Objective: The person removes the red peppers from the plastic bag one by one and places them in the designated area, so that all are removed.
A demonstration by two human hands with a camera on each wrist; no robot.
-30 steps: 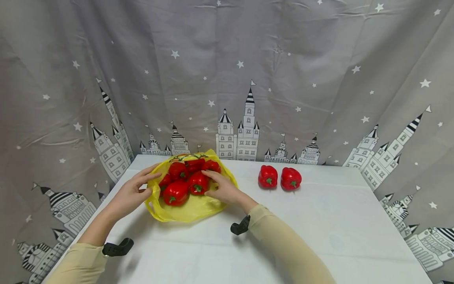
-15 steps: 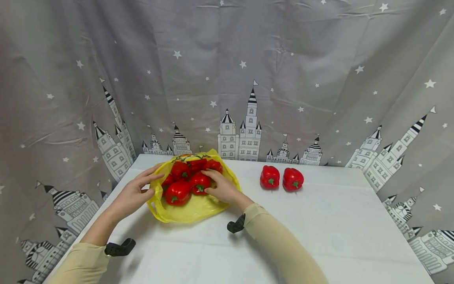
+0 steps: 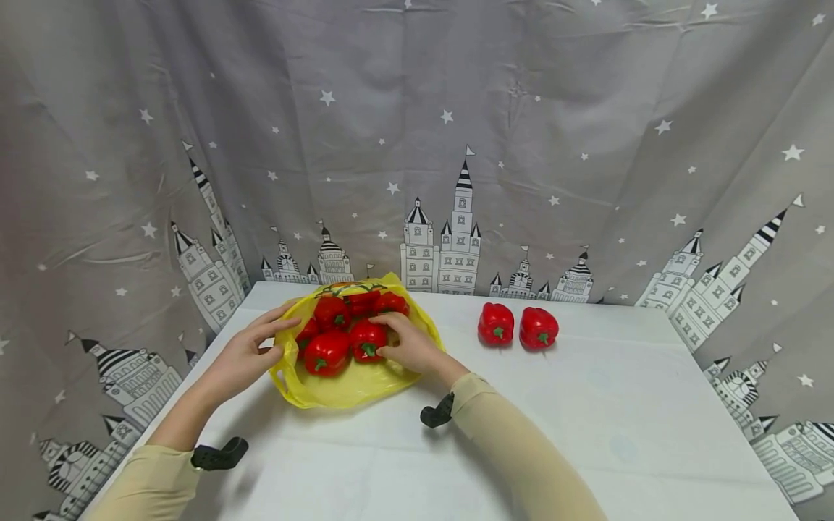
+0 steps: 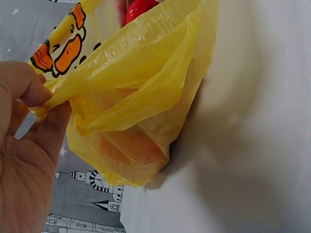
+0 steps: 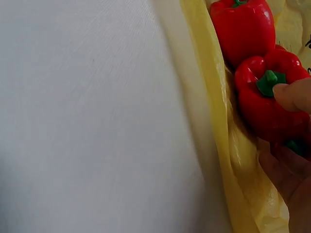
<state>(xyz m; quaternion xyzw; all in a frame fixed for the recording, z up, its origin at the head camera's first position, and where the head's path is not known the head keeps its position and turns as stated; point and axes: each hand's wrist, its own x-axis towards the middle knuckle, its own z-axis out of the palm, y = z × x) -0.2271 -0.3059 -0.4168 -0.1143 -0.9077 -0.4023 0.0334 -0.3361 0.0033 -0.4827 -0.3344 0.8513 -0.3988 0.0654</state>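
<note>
While our left hand point(image 3: 250, 358) pinches a yellow bag point(image 3: 345, 394), our right hand point(image 3: 413, 347) grips a red pepper point(image 3: 366, 339) inside it

We are at a white table point(image 3: 586, 405), its surface smooth, faintly creased and shaded beneath our arms. Its far edge meets a grey curtain point(image 3: 365, 72), which also hangs along the left and right edges. Printed white stars point(image 3: 446, 116) scatter across its folds, and black-and-white castles point(image 3: 417, 257) with pointed roofs line the bottom.

Toward the table's far left corner lies the bag, its mouth gaping toward the near edge. An orange and black cartoon point(image 4: 68, 54) is printed on it. At the bag's left side, our left thumb and fingers are closed on its rim.

Our right hand is in the bag's mouth, its thumb beside the green stem of the pepper it holds. Several more peppers point(image 3: 328, 354) crowd around that one. Near the far edge, to the right of the bag, two loose peppers point(image 3: 496, 324) rest side by side on the table, stems facing the near edge.

Cream sleeves point(image 3: 521, 449) cover our forearms, and black devices point(image 3: 220, 454) sit at both wrists.
</note>
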